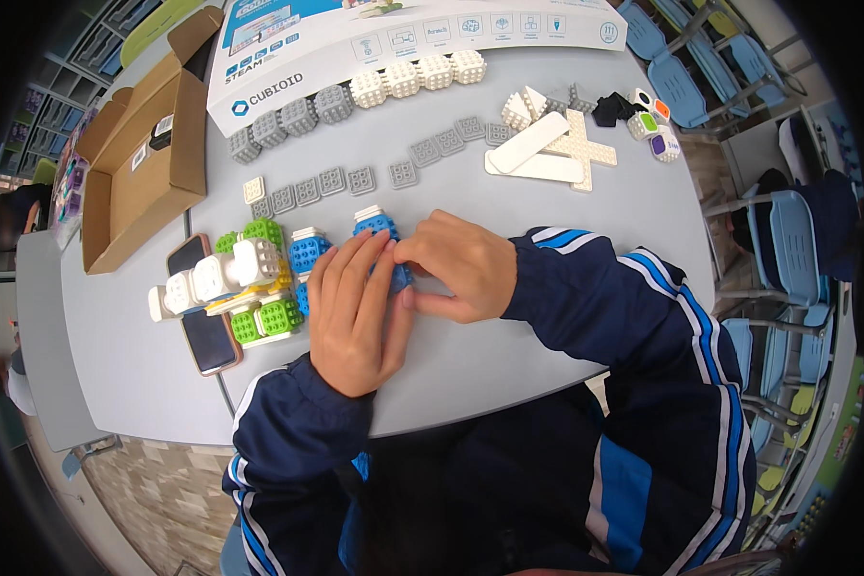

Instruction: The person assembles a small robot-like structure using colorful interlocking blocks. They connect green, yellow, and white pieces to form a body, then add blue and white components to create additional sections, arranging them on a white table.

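Observation:
My left hand (357,317) lies over a group of blue studded cube blocks (309,252), its fingers long and pressed together, the thumb along their near right side. My right hand (466,264) is closed at the right side of the same group, fingertips against a blue block (400,278); its grip is partly hidden. Another blue block with a white plate on top (374,221) shows beyond my fingers. Just left stands an assembly of green studded cubes (279,315) and yellow parts, topped by a row of white rounded pieces (215,276).
A phone (211,343) lies partly under the assembly. Farther off are grey square plates (360,180), grey cubes (299,116), white cubes (402,78), and a large box (326,82). An open cardboard box (178,139) sits left; white strips (528,144) and a beige cross-shaped plate (586,149) lie right.

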Demonstrator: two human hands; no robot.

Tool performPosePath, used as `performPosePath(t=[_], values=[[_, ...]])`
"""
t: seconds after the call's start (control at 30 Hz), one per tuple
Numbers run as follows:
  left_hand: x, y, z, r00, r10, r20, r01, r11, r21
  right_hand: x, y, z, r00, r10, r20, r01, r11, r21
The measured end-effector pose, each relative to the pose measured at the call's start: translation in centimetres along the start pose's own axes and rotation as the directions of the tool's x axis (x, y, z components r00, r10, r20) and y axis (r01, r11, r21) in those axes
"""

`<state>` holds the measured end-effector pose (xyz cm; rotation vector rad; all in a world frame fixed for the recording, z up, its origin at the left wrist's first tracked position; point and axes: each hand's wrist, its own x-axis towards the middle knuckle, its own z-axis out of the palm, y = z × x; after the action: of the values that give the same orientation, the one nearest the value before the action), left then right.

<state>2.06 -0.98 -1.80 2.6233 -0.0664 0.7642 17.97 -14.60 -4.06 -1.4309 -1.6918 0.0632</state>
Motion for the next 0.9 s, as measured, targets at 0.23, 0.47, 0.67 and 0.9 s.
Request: performPosePath(t=[0.23, 0.47, 0.67, 0.9], values=[[-0.1, 0.0, 0.2, 0.999, -0.046, 0.018, 0.046, 0.999, -0.026, 0.1, 0.0, 0.2, 0.999, -0.037, -0.019, 0.037, 0.999, 0.008], [0.1, 0.0, 0.1, 0.998, -0.06, 0.036, 0.057, 0.996, 0.068, 0.1, 0.1, 0.6, 0.996, -0.092, -0.017, 0.091, 0.995, -0.051], [0.2, 0.1, 0.1, 0.994, -0.102, 0.045, 0.098, 0.993, 0.07, 0.1, 0.4, 0.7, 0.993, -0.117, -0.025, 0.114, 0.991, -0.075], [0.1, 0.1, 0.1, 0.993, -0.108, 0.036, 0.105, 0.991, 0.079, 0.0, 0.4, 0.8, 0.991, -0.132, 0.016, 0.133, 0.986, -0.101]])
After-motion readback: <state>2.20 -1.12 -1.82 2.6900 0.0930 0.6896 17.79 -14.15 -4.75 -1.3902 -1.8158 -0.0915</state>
